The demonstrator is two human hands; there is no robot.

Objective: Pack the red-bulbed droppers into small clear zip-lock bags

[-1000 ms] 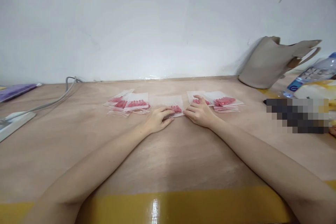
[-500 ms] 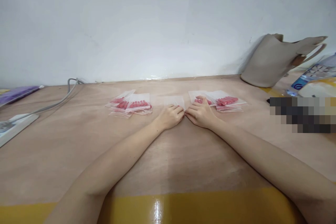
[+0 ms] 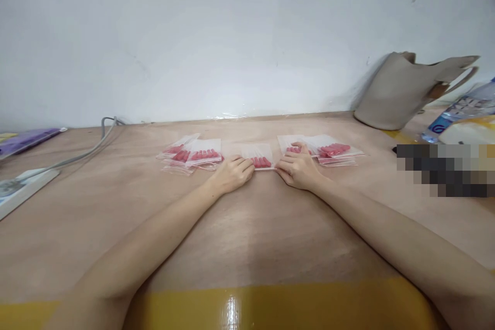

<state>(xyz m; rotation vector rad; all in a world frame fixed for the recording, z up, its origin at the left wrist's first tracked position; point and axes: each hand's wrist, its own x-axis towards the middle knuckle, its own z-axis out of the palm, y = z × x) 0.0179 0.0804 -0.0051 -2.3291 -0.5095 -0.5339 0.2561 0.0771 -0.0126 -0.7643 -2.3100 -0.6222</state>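
Note:
A small clear zip bag (image 3: 257, 150) with several red pieces in it lies flat between my hands, its near edge facing me. My left hand (image 3: 234, 174) is closed at the bag's near left corner, with the fingers pinched along that edge. At the opposite near corner, my right hand (image 3: 297, 169) pinches the edge, its index finger raised. Another zip bag of red pieces (image 3: 293, 149) sits just behind the right hand and is partly covered by it. To the left is a loose pile of similar bags (image 3: 204, 153); more bags (image 3: 334, 149) are stacked on the right.
Along the white wall at the back right leans a grey-beige bag (image 3: 394, 93), with a plastic bottle (image 3: 444, 121) beside it. A power strip (image 3: 29, 191) with a grey cable (image 3: 87, 152) and a purple packet (image 3: 29, 142) are at the left. Yellow covers the table's near edge (image 3: 270, 304).
My left hand has slid left along the near edge of the middle bag, uncovering its red pieces. My right hand has stayed almost in place.

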